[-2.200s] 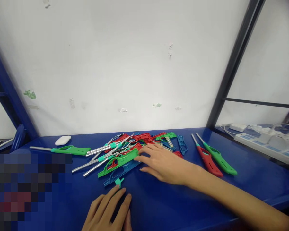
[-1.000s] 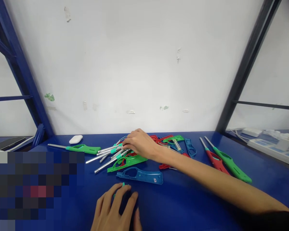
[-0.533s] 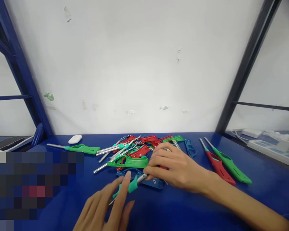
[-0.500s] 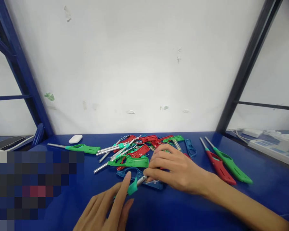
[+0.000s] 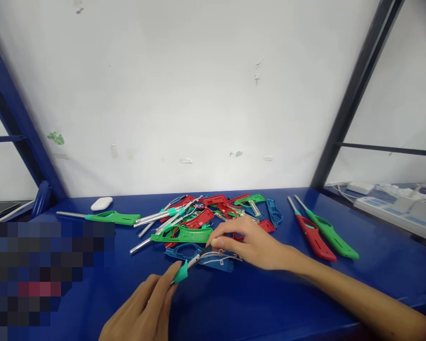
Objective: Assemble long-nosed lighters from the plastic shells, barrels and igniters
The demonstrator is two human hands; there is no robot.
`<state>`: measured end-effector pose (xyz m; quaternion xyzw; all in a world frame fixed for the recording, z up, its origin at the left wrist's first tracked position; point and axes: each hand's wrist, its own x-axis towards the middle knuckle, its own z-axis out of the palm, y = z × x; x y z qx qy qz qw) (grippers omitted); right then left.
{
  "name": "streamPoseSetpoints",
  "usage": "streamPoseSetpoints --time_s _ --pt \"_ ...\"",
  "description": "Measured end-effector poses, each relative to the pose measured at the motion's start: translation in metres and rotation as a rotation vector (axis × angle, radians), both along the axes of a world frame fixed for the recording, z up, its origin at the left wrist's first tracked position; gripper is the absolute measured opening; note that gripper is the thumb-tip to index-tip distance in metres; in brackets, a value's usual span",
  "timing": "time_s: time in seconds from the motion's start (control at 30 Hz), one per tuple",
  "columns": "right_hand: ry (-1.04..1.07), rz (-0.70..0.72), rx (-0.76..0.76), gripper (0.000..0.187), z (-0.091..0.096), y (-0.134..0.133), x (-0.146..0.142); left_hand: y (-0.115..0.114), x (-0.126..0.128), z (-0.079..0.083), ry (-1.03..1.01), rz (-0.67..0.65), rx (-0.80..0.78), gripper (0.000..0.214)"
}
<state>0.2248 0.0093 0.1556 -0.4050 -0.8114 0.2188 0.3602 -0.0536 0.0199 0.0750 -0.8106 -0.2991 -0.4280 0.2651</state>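
Observation:
My left hand (image 5: 145, 303) is closed round a metal lighter tube (image 5: 194, 260) with a teal collar (image 5: 181, 273) on it. Thumb and forefinger of my right hand (image 5: 246, 244) pinch a thin dark part at the tube's upper end. Pale wires (image 5: 230, 256) trail from there under my right hand. Below them lies a blue lighter handle shell (image 5: 216, 265), flat on the table. Just behind it is a green handle shell (image 5: 195, 235) with a metal tube sticking out to the left.
Behind my hands is a pile of red handle shells (image 5: 202, 219), tubes and small parts. A green lighter (image 5: 115, 218) and white case (image 5: 102, 203) lie left. Right are a red lighter (image 5: 315, 237), another green lighter (image 5: 335, 235) and a power strip (image 5: 394, 215).
My right hand's fingers have come to a pinch at the tube's end, where a dark part and wires now show. My left hand has closed more around the tube. The view shifted slightly.

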Motion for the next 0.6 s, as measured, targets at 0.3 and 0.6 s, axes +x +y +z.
streamPoseSetpoints --time_s 0.3,0.6 --pt "0.258 0.035 -0.206 0.018 -0.012 -0.001 -0.012 0.001 -0.003 -0.001 0.054 -0.092 -0.044 0.036" --pt "0.296 0.013 -0.176 0.007 -0.009 -0.003 -0.011 0.0 0.0 -0.002 -0.01 -0.116 -0.092 0.037"
